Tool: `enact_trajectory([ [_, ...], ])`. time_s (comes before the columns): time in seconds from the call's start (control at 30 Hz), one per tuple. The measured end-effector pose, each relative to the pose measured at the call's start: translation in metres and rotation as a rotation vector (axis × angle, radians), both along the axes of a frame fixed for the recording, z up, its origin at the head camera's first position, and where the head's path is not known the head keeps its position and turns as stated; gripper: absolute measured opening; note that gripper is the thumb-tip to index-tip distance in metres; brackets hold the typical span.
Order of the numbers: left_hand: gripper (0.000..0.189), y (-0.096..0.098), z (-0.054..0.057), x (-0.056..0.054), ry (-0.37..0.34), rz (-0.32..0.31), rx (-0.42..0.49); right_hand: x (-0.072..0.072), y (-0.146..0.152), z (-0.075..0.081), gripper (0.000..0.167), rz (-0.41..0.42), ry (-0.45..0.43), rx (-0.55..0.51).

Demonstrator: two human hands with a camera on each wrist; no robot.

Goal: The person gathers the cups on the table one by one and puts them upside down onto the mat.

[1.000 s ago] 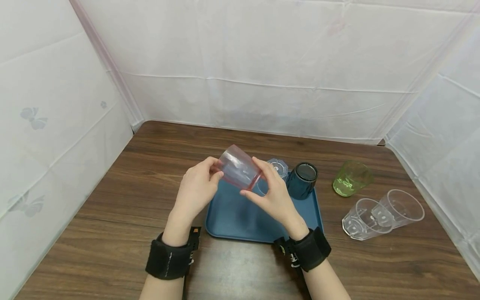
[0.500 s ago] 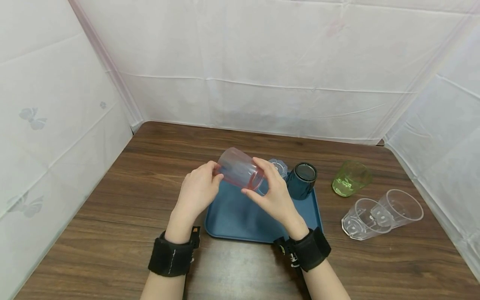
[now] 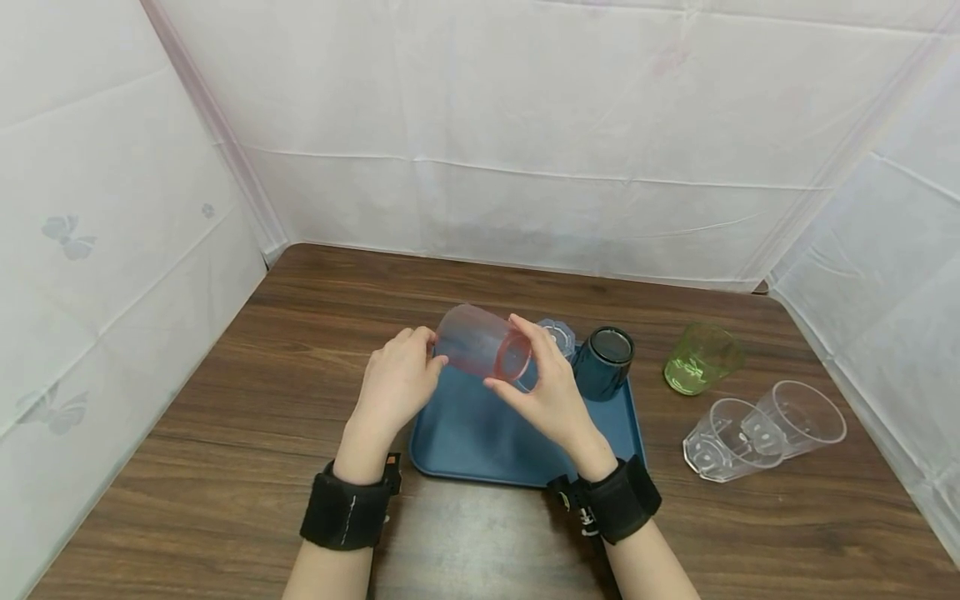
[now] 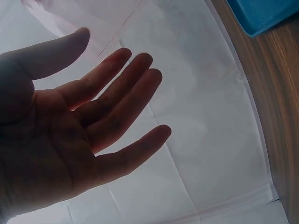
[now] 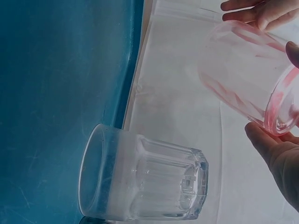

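- The pink cup [image 3: 472, 342], above the blue tray [image 3: 487, 437], tilts nearer level than a second ago, its thick end facing the viewer more.
- Right hand [image 3: 555, 392] clamps that end; left hand [image 3: 393, 375] pinches the other.

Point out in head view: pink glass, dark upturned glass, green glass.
pink glass [image 3: 474, 341]: head view, on the side wall, between the two hands.
dark upturned glass [image 3: 601, 368]: head view, on the side wall, below its base.
green glass [image 3: 701, 358]: head view, on the side wall.
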State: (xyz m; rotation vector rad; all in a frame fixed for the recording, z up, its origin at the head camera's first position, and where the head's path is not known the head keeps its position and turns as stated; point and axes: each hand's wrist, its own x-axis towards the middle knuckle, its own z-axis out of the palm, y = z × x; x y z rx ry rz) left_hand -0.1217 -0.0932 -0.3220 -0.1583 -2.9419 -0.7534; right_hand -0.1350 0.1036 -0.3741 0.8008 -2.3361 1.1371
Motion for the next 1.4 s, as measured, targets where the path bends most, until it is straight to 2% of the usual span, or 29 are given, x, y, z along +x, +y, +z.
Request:
enact_trajectory([
  [0.37,0.038,-0.004,0.002,0.000,-0.016,0.041,-0.003,0.000,0.000,-0.001,0.088,0.002,-0.055,0.006],
  [0.6,0.065,-0.007,0.002,0.000,-0.042,0.052,-0.010,-0.001,-0.001,-0.004,0.087,0.004,-0.083,0.027],
  [0.7,0.070,-0.008,0.003,0.000,-0.049,0.056,-0.002,-0.003,-0.001,-0.006,0.087,0.000,-0.105,0.039],
  [0.9,0.067,-0.009,0.003,0.000,-0.045,0.059,-0.004,-0.007,-0.002,-0.010,0.086,-0.008,-0.137,0.051],
  [1.13,0.066,-0.010,0.005,-0.001,0.016,0.089,0.053,-0.012,-0.002,-0.009,0.084,-0.028,-0.169,0.074],
  [1.4,0.062,-0.011,0.005,-0.002,0.060,0.100,0.078,-0.020,-0.005,-0.007,0.072,-0.068,-0.207,0.154],
])
